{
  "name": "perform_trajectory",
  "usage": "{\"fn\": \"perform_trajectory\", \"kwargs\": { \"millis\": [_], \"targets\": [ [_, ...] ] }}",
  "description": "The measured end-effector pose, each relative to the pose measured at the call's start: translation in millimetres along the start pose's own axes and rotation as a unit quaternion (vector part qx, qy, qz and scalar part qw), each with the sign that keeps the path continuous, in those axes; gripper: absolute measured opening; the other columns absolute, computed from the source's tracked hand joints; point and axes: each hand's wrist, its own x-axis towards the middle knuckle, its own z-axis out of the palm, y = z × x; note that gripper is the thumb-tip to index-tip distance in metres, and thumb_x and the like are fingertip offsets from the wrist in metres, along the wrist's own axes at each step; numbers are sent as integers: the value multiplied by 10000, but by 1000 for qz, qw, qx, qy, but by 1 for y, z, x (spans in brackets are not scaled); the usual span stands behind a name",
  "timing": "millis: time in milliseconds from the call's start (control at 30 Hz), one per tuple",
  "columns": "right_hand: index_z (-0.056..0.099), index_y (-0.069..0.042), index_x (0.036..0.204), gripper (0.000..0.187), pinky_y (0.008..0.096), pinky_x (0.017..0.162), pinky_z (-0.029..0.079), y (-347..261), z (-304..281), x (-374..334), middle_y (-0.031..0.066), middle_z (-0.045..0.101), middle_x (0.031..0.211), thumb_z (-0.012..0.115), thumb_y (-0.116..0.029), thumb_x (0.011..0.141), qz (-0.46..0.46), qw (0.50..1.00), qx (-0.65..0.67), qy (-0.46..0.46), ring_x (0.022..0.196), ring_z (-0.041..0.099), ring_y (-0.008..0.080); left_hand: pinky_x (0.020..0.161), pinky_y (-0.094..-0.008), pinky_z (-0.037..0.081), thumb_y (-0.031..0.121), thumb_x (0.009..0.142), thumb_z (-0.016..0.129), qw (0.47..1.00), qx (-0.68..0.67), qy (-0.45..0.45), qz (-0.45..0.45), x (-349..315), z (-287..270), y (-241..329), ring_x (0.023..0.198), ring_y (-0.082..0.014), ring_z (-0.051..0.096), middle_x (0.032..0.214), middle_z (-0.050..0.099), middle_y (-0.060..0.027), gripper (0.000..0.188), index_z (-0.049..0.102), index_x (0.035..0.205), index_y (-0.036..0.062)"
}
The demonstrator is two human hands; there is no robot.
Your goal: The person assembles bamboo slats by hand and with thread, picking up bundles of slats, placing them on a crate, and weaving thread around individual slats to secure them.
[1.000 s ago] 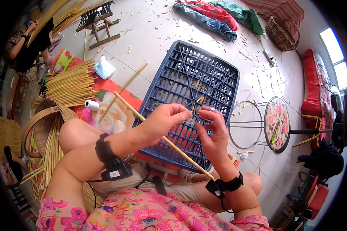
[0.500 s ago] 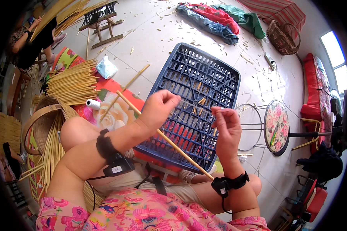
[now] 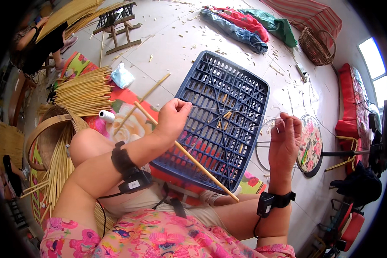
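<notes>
A thin white thread (image 3: 236, 112) is stretched between my hands above the upturned dark blue plastic crate (image 3: 262, 96). My left hand (image 3: 173, 118) is closed in a pinch on one part of it, over the crate's left side. My right hand (image 3: 284, 139) pinches the thread beyond the crate's right edge. A long straw-coloured stick (image 3: 193, 160) lies slantwise across the crate's near left part, passing under my left wrist. Several short cut pieces (image 3: 226, 116) of the same colour rest on the crate's grid.
At left are a white thread spool (image 3: 106, 115), a stack of sticks (image 3: 84, 92) and a basket (image 3: 45, 146) beside more sticks. A round floral stool (image 3: 309, 142) stands at right. Clothes (image 3: 234, 28) lie at the back; another person (image 3: 34, 47) sits far left.
My right hand has moved right and slightly up, drawing the thread out longer. My left hand has shifted slightly left. The view has shifted a little.
</notes>
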Motion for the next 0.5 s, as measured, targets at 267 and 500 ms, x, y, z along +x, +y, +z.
{"fn": "perform_trajectory", "kwargs": {
  "millis": [267, 500],
  "targets": [
    [505, -17, 965, 101, 183, 605, 388, -30, -4, 4, 52, 515, 869, 511, -88, 893, -53, 999, -8, 1, 690, 438, 77, 587, -341, 461, 219, 786, 592, 979, 98, 123, 131, 14, -11, -22, 616, -221, 587, 653, 601, -127, 215, 588, 719, 14],
    [486, -29, 994, 111, 189, 635, 404, -34, -21, 1, 31, 510, 887, 482, -101, 909, -28, 998, -57, 16, 710, 459, 79, 766, -346, 438, 173, 802, 578, 954, 120, 90, 260, 7, 10, -10, 798, -233, 511, 1012, 431, -195, 414, 376, 1127, 14]
  ]
}}
